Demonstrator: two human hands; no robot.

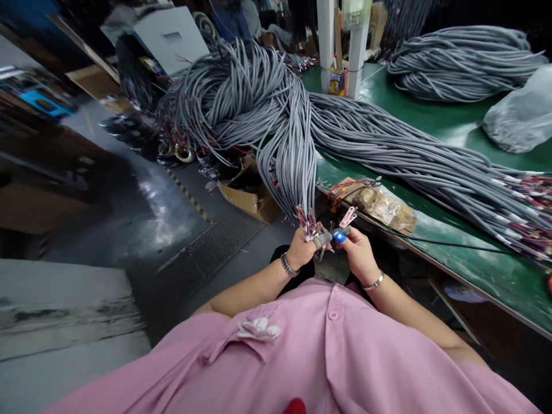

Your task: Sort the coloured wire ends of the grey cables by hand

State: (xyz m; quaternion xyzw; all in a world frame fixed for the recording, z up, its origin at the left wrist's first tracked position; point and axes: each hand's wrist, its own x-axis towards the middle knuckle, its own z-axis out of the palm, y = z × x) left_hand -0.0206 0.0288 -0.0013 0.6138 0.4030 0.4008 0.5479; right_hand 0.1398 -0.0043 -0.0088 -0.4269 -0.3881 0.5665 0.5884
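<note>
Close in front of my body, my left hand [303, 248] is closed around the end of a grey cable, with thin coloured wires [307, 221] fanning out above its fingers. Grey finger covers [321, 240] show on it. My right hand [361, 256] meets it, fingers pinched together. A small blue piece [339, 236] sits at the right thumb tip; whether it is worn or held I cannot tell. Just above the right fingers is a pink clip [348, 216]. What the right fingertips grip is too small to make out. Many grey cables [295, 155] hang over the table edge before my hands.
A long bundle of grey cables [414, 155] lies along the green table [461, 201], stripped ends at right. A taped brown block [383, 207] sits near its edge. Behind are a cable coil [461, 63] and a plastic bag [524, 109]. A cardboard box [245, 198] stands below.
</note>
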